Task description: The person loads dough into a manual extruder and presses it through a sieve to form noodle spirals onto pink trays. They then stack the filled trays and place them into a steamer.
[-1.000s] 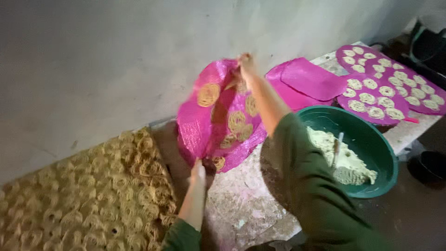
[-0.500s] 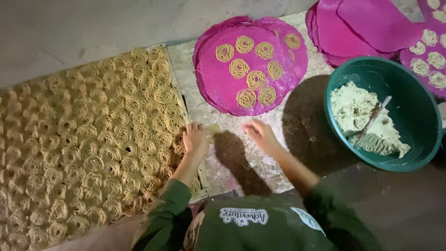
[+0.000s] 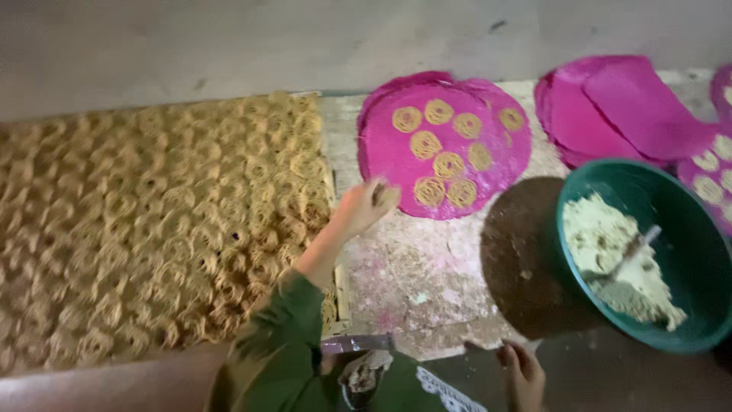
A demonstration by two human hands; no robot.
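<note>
My left hand point(image 3: 364, 207) reaches out over the stone slab point(image 3: 427, 282) and pinches a small dough spiral point(image 3: 386, 195) at the near left edge of a round pink sheet point(image 3: 381, 152). Several pale spirals point(image 3: 448, 164) lie on that sheet. My right hand point(image 3: 523, 372) is low at the front edge of the slab, fingers apart, holding nothing. Both arms wear dark green sleeves.
A wide mat of several dried spirals point(image 3: 152, 229) fills the left. A green bowl point(image 3: 701, 267) with pale dough and a utensil stands at the right, throwing a dark shadow. Bare pink sheets point(image 3: 610, 107) lie behind it, and another with spirals point(image 3: 713, 164) at the far right.
The pink sheet, lifted upright a second ago, now lies flat. My left hand moved right to the sheet's edge and picked up a spiral. My right hand dropped back to the slab's front.
</note>
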